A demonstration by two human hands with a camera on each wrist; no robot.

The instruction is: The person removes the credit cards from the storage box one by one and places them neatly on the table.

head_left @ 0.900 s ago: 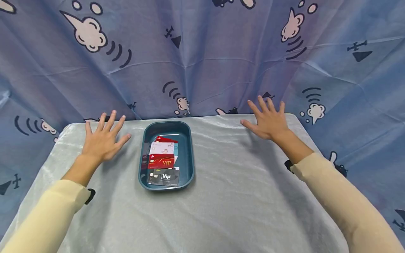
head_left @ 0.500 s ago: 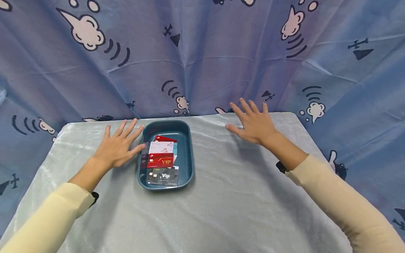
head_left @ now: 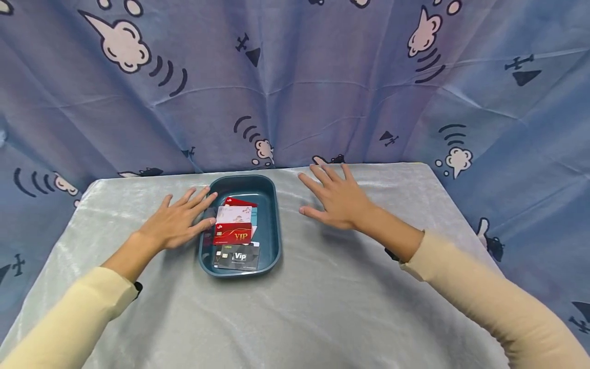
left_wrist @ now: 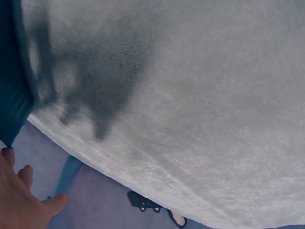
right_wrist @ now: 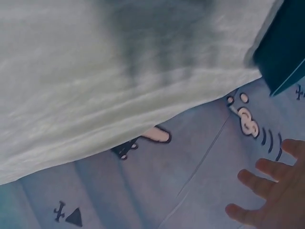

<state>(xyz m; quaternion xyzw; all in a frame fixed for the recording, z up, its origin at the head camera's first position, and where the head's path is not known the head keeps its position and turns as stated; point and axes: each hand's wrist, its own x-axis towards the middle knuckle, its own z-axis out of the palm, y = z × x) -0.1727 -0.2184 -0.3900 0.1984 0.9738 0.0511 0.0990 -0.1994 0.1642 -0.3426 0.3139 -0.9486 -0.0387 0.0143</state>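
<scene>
A dark teal tray (head_left: 269, 256) with rounded corners sits left of the table's middle. Several cards lie in it: a white card (head_left: 234, 214), a red VIP card (head_left: 232, 234), a black VIP card (head_left: 237, 257), and parts of a red and a light blue one beneath. At the tray's left rim is my left hand (head_left: 177, 221), fingers spread, thumb and fingertips over the edge; whether it touches the rim I cannot tell. Right of the tray, apart from it, my right hand (head_left: 338, 201) hovers above the cloth with fingers spread, holding nothing.
A pale grey velvety cloth (head_left: 322, 302) covers the table. Behind its far edge hangs a blue-purple patterned curtain (head_left: 313, 102), which also runs along both sides. Each wrist wears a dark band, partly hidden by the sleeves.
My left hand has moved right to the tray's left rim. My right hand has come left and nearer, toward the tray. Tray and cards stay in place.
</scene>
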